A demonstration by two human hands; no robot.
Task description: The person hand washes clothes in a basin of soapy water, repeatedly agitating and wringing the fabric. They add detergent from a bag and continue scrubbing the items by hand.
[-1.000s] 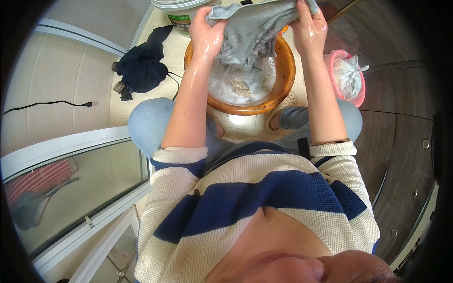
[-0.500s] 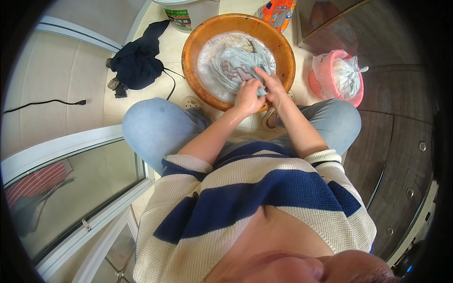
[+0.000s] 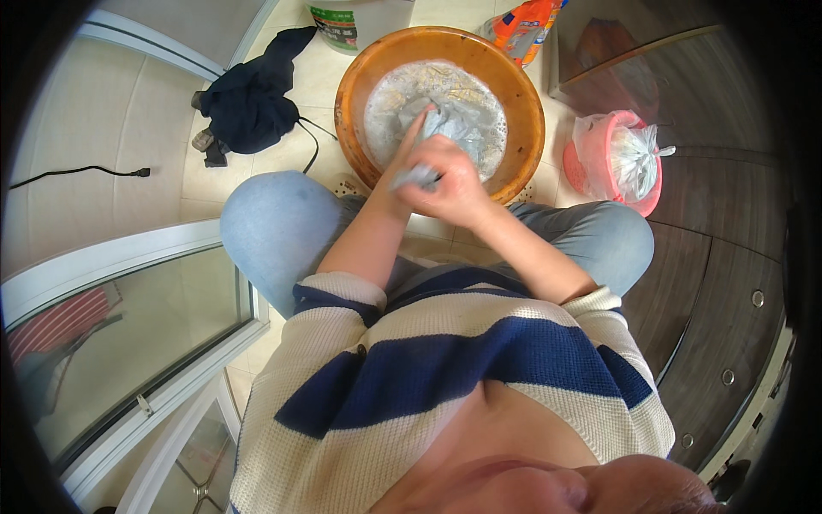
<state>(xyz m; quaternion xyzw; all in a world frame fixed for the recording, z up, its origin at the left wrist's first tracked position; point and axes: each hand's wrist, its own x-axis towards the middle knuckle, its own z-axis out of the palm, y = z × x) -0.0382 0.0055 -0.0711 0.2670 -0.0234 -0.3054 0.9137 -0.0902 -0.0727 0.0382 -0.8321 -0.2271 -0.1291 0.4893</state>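
A round orange-brown basin [image 3: 524,128] stands on the floor in front of me, holding sudsy water [image 3: 385,94]. A wet pale grey cloth [image 3: 462,128] lies bunched in the suds. My right hand [image 3: 449,182], slightly blurred, is closed around a part of the cloth and lifted over the basin's near rim. A bit of it sticks out of the fist beside my left wrist. My left hand [image 3: 419,133] reaches over the basin against the cloth, partly behind my right hand; a digit points away from me, and the other fingers are hidden.
Dark clothing [image 3: 253,103] lies on the floor to the left. Behind the basin stand a white bucket [image 3: 377,21] and an orange packet [image 3: 524,32]. At right, a pink bin [image 3: 586,167] holds a tied bag, beside dark cabinets [image 3: 728,248]. A glass-paned door [image 3: 154,334] is at left.
My right hand has moved left and nearer to me, drawing part of the cloth out. My left hand has moved farther into the basin. The view has shifted slightly.
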